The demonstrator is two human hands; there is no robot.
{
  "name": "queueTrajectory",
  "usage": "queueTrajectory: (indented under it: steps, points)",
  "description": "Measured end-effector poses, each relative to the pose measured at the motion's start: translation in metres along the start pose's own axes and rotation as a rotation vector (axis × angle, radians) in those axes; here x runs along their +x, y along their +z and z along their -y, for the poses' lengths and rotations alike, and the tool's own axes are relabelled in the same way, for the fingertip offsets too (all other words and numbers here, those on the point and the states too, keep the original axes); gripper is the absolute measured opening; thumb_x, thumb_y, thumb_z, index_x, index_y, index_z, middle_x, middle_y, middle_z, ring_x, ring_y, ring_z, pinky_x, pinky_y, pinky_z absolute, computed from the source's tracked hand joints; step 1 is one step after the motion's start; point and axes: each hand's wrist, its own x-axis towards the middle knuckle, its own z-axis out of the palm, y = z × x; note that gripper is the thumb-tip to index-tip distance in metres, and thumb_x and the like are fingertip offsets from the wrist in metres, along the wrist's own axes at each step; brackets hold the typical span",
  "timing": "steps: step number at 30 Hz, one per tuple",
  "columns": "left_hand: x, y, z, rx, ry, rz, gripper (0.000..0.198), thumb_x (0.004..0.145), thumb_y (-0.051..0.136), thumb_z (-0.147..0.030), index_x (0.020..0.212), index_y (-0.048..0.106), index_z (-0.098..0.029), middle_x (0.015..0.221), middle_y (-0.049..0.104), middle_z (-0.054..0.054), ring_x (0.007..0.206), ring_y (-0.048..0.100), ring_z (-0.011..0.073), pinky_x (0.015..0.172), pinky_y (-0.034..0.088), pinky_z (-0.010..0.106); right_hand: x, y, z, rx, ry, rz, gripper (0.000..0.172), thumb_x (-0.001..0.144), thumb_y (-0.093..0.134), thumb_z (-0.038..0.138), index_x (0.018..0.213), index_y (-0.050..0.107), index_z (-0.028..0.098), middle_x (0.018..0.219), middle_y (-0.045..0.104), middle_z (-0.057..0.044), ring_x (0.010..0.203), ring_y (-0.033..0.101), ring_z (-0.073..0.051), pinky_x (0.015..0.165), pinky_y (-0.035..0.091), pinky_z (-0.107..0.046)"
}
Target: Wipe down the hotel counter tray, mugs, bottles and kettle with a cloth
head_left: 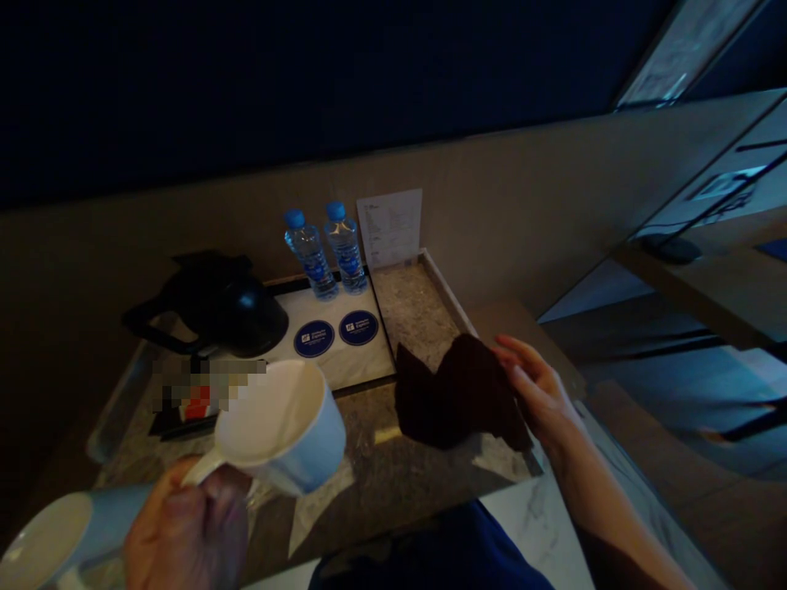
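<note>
A white mug [301, 434] is held up by its handle in my left hand [190, 516], tilted so that its pale inside shows. My right hand [541, 393] pinches the right edge of a dark brown cloth [461, 393], which hangs over the stone counter top [362, 492]. A second white mug [49, 541] lies on its side at the lower left, beside my left hand.
A black kettle [221, 303] stands at the left of a tray [362, 373] with two water bottles [348, 254] and two blue round coasters [315, 338]. Behind is an upright printed card [392, 228]. A wooden desk [694, 279] is at the right.
</note>
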Motion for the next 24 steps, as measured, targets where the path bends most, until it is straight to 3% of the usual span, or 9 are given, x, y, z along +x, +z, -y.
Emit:
queueTrajectory:
  steps: [3, 5, 11, 13, 15, 17, 19, 22, 24]
  points:
    - [0.006, 0.018, -0.006, -0.406, -0.16, 0.03, 0.048, 0.068, 0.074, -0.058, 0.055, 0.045, -0.022, 0.043, 0.017, -0.006, 0.039, 0.015, 0.0085, 0.035, 0.027, 0.022, 0.005, 0.003, -0.016, -0.323, -0.003, 0.115, 0.051, 0.066, 0.068, 0.053, 0.101, 0.061, 0.016, 0.091, 0.07, -0.01, 0.081, 0.066, -0.025, 0.074, 0.053, -0.038]
    - [0.01, 0.027, -0.007, -0.622, -0.247, 0.097, 0.046, 0.062, 0.082, -0.052, 0.057, 0.049, -0.02, 0.042, 0.015, -0.009, 0.04, 0.011, 0.0069, 0.036, 0.029, 0.019, 0.003, 0.007, -0.022, -0.383, -0.026, 0.062, 0.036, 0.067, 0.067, 0.049, 0.083, 0.063, 0.017, 0.073, 0.067, -0.006, 0.068, 0.062, -0.021, 0.065, 0.051, -0.033]
    - [0.017, 0.061, -0.002, -0.701, -0.357, 0.26, 0.037, 0.072, 0.078, -0.048, 0.07, 0.06, -0.016, 0.043, 0.028, -0.009, 0.043, 0.024, 0.0053, 0.045, 0.031, 0.017, -0.025, 0.017, 0.016, 0.242, -0.111, -0.265, 0.03, 0.071, 0.069, 0.036, 0.096, 0.057, 0.023, 0.082, 0.064, 0.001, 0.061, 0.059, -0.013, 0.049, 0.046, -0.02]
    - [0.014, 0.08, 0.002, -0.693, -0.322, 0.332, 0.036, 0.075, 0.075, -0.048, 0.075, 0.061, -0.015, 0.043, 0.028, -0.01, 0.042, 0.024, 0.0047, 0.044, 0.027, 0.017, -0.036, 0.027, 0.034, 0.241, -0.336, -0.271, 0.028, 0.077, 0.065, 0.03, 0.103, 0.056, 0.026, 0.102, 0.065, -0.003, 0.081, 0.065, -0.017, 0.059, 0.053, -0.023]
    - [0.006, 0.099, 0.006, -0.685, -0.299, 0.44, 0.036, 0.08, 0.07, -0.049, 0.079, 0.059, -0.015, 0.045, 0.033, -0.009, 0.043, 0.027, 0.0047, 0.045, 0.027, 0.017, -0.041, 0.043, 0.043, 0.005, -0.707, -0.134, 0.028, 0.084, 0.059, 0.024, 0.111, 0.057, 0.028, 0.122, 0.06, -0.005, 0.113, 0.059, -0.024, 0.084, 0.055, -0.036]
    - [-0.004, 0.112, 0.009, -0.635, -0.303, 0.546, 0.035, 0.085, 0.064, -0.05, 0.08, 0.056, -0.016, 0.051, 0.04, -0.007, 0.047, 0.033, 0.0051, 0.047, 0.031, 0.017, -0.04, 0.058, 0.045, -0.391, -1.04, 0.026, 0.032, 0.087, 0.058, 0.022, 0.118, 0.059, 0.029, 0.134, 0.054, -0.005, 0.135, 0.041, -0.029, 0.109, 0.037, -0.052]
    - [-0.012, 0.116, 0.01, -0.569, -0.314, 0.627, 0.035, 0.089, 0.059, -0.049, 0.079, 0.053, -0.016, 0.056, 0.041, -0.007, 0.048, 0.034, 0.0048, 0.047, 0.031, 0.017, -0.032, 0.068, 0.041, -0.678, -1.17, 0.082, 0.038, 0.089, 0.059, 0.025, 0.127, 0.057, 0.03, 0.147, 0.043, -0.005, 0.144, 0.025, -0.031, 0.118, 0.02, -0.058]
    - [-0.015, 0.11, 0.005, -0.576, -0.298, 0.72, 0.037, 0.09, 0.057, -0.05, 0.076, 0.049, -0.017, 0.052, 0.033, -0.009, 0.043, 0.025, 0.0037, 0.041, 0.023, 0.016, -0.017, 0.065, 0.036, -0.544, -0.999, 0.057, 0.047, 0.095, 0.048, 0.034, 0.141, 0.044, 0.03, 0.159, 0.023, -0.004, 0.146, 0.021, -0.031, 0.116, 0.027, -0.055]
    - [-0.013, 0.107, -0.001, -0.667, -0.294, 0.782, 0.037, 0.09, 0.057, -0.049, 0.073, 0.047, -0.017, 0.047, 0.029, -0.01, 0.039, 0.02, 0.003, 0.038, 0.018, 0.016, -0.008, 0.058, 0.036, -0.306, -0.781, 0.12, 0.048, 0.099, 0.033, 0.04, 0.145, 0.039, 0.028, 0.156, 0.032, -0.007, 0.141, 0.035, -0.028, 0.111, 0.038, -0.051]
